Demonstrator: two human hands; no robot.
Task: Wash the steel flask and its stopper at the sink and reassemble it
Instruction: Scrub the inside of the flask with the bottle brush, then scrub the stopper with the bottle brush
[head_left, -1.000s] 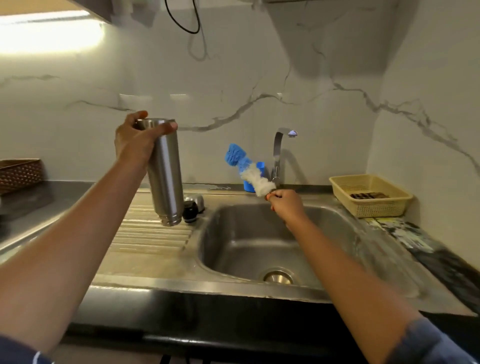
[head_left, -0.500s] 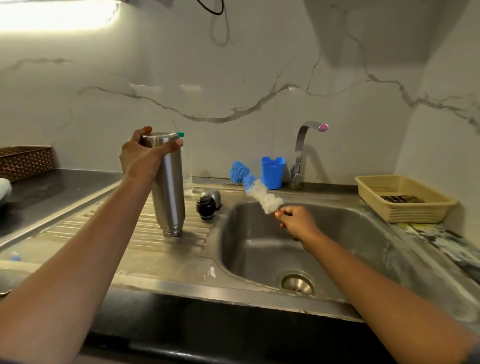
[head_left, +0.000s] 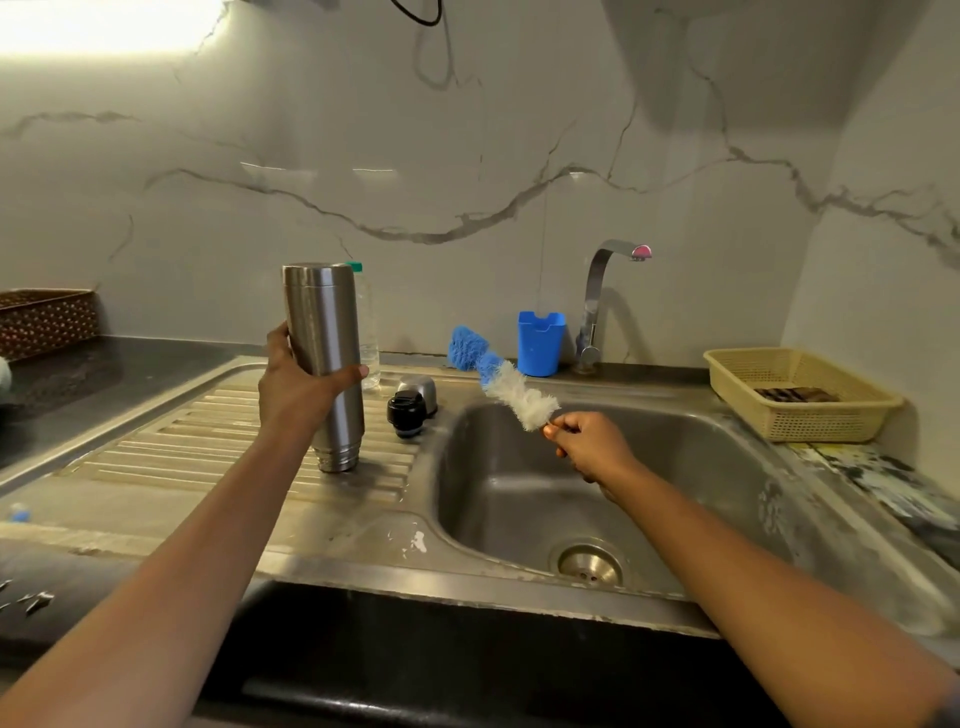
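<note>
The steel flask (head_left: 324, 358) stands upside down with its threaded mouth on the ribbed drainboard (head_left: 208, 441). My left hand (head_left: 296, 384) grips it round the middle. The black stopper (head_left: 406, 413) and a steel cap (head_left: 420, 388) lie on the drainboard just right of the flask. My right hand (head_left: 589, 447) holds the handle of a bottle brush (head_left: 498, 379) with white and blue bristles, raised above the left side of the sink basin (head_left: 649, 467). The brush points up and left, towards the stopper.
A tap (head_left: 602, 296) stands behind the basin with a blue cup (head_left: 540, 343) beside it. A yellow basket (head_left: 800, 395) sits on the right counter. A clear plastic bottle (head_left: 368, 338) stands behind the flask. A brown basket (head_left: 44, 322) is at far left.
My left hand has slid from the flask's top down to its middle, and the flask now rests on the drainboard. The brush stays in my right hand.
</note>
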